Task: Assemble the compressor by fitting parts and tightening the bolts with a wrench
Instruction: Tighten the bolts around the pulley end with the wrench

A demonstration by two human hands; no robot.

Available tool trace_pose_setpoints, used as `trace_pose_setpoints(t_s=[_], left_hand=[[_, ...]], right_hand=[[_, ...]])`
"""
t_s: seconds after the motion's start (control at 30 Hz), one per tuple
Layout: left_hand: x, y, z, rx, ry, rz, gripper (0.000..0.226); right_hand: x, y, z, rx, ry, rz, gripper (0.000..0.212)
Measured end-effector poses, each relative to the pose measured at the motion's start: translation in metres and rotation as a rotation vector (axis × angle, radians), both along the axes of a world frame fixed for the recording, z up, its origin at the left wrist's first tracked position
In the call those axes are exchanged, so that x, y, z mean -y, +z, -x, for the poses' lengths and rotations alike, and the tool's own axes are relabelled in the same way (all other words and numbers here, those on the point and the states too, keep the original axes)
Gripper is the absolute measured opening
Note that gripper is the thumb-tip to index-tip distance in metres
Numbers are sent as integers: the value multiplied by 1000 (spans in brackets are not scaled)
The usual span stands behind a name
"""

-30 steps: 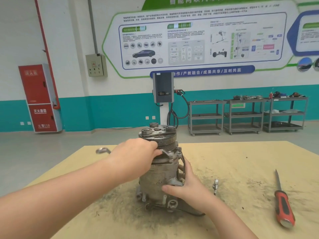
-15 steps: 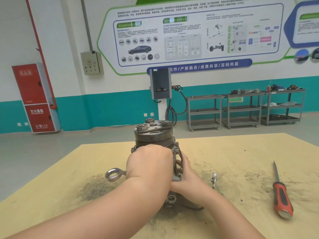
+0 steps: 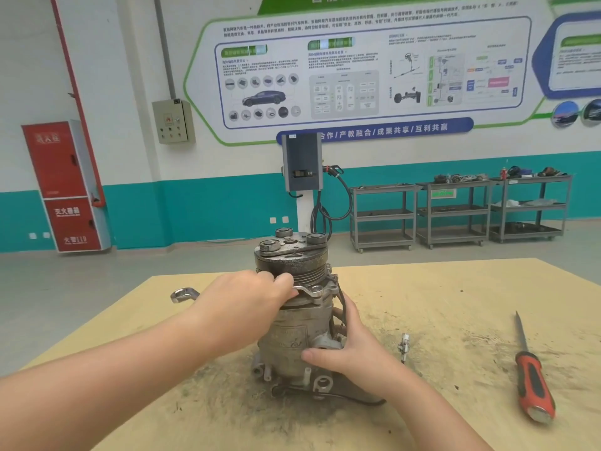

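Observation:
A grey metal compressor [image 3: 294,333] stands upright on the dusty wooden table [image 3: 439,288], its pulley and clutch plate on top. My left hand [image 3: 247,304] grips a silver wrench [image 3: 183,294]. The wrench's far ring end sits on a bolt at the compressor's upper flange, and its free end sticks out to the left of my hand. My right hand [image 3: 349,349] holds the compressor's lower body from the right side, thumb across the front.
A small loose bolt [image 3: 404,347] lies on the table just right of my right hand. A red-handled screwdriver [image 3: 533,382] lies at the far right. Beyond the table are a charging post [image 3: 302,164] and grey shelf carts [image 3: 455,213].
My left hand swung the wrench handle down toward me, then back up and left. My right hand stayed on the compressor's lower body.

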State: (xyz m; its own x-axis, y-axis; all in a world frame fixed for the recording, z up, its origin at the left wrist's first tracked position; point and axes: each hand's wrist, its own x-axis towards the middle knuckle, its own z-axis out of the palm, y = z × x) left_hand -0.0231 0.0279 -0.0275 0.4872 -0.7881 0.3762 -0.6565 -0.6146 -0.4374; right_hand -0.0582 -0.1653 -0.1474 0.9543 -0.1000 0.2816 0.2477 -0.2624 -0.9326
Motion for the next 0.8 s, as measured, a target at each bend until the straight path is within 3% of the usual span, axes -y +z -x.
trace_pose_setpoints(t_s=[0.2, 0.47, 0.57, 0.67, 0.73, 0.77, 0.8], left_hand=[[12, 10, 21, 153, 142, 212, 31], [33, -1, 45, -72, 321, 43, 5], [36, -7, 49, 39, 320, -1, 25], [28, -11, 44, 123, 211, 23, 18], [15, -8, 35, 158, 96, 45, 12], [8, -7, 25, 158, 15, 55, 20], [1, -7, 14, 178, -71, 81, 28]], right_hand=[[1, 0, 0, -7, -9, 10, 109], [2, -4, -4, 0, -4, -20, 115], [3, -7, -1, -10, -29, 7, 109], [-1, 0, -7, 8, -12, 16, 91], [-1, 12, -10, -56, -61, -174, 55], [2, 13, -8, -87, -63, -281, 44], [7, 11, -6, -76, -41, -391, 47]])
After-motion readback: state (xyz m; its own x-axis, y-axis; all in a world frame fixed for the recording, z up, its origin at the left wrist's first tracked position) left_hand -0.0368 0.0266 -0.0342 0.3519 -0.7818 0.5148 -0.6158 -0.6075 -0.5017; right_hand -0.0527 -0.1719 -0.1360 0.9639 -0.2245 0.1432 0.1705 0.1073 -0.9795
